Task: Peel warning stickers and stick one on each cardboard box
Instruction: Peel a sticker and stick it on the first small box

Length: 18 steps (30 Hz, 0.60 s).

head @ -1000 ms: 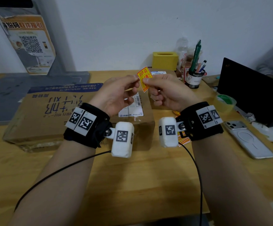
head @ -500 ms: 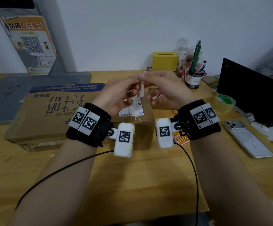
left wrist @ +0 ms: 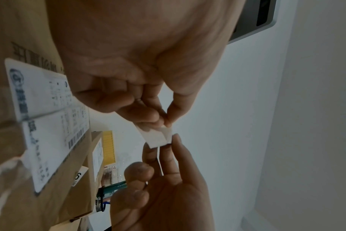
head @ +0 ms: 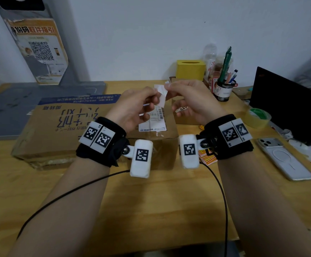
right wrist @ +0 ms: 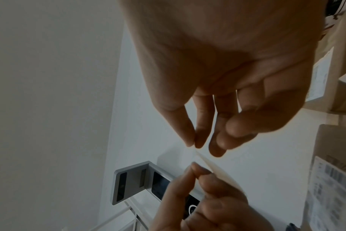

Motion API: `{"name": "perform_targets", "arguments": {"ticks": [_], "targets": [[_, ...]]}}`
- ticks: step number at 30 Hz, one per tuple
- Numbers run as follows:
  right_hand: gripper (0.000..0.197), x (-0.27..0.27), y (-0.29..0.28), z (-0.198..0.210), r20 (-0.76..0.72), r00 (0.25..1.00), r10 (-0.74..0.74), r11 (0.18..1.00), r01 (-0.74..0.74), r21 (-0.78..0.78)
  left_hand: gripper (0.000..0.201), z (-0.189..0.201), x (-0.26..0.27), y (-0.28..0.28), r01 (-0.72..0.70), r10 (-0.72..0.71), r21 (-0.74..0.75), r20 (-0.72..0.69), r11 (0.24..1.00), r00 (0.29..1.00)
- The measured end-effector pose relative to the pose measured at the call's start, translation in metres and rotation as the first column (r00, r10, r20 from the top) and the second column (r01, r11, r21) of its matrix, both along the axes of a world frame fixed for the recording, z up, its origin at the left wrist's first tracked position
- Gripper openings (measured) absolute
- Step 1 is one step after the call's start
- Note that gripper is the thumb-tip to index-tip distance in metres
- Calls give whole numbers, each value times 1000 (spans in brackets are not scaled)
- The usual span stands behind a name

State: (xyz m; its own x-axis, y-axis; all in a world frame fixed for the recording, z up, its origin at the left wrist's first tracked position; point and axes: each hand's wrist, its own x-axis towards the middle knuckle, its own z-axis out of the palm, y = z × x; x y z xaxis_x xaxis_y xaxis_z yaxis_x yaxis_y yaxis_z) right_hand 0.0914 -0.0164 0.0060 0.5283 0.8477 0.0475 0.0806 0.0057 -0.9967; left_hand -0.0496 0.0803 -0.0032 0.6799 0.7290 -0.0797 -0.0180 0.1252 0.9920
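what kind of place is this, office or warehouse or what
Probably a small office or parcel desk: a wooden table carries labelled cardboard boxes, a pen holder, a tape roll and a laptop, and a QR-code poster leans against the wall.

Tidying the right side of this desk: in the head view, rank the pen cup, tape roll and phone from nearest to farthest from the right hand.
1. Pen cup, just behind-right of the right hand.
2. Tape roll, further right.
3. Phone, right front edge.
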Motion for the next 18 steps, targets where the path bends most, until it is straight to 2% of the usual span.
{"name": "perform_targets", "arguments": {"ticks": [8,14,18], "targets": [[21,5,-1,-3,-62,996,-61,997,64,45,18,-3,0,3,-37,37,-20,0,999,999],[35,11,-6,-7,-177,980,-87,989,106,99,12,-4,4,3,-67,67,-55,-5,996,998],[22,17,-12,-7,-275,956,-100,981,140,132,13,-4,10,1,-73,73,-71,-2,995,997]]}}
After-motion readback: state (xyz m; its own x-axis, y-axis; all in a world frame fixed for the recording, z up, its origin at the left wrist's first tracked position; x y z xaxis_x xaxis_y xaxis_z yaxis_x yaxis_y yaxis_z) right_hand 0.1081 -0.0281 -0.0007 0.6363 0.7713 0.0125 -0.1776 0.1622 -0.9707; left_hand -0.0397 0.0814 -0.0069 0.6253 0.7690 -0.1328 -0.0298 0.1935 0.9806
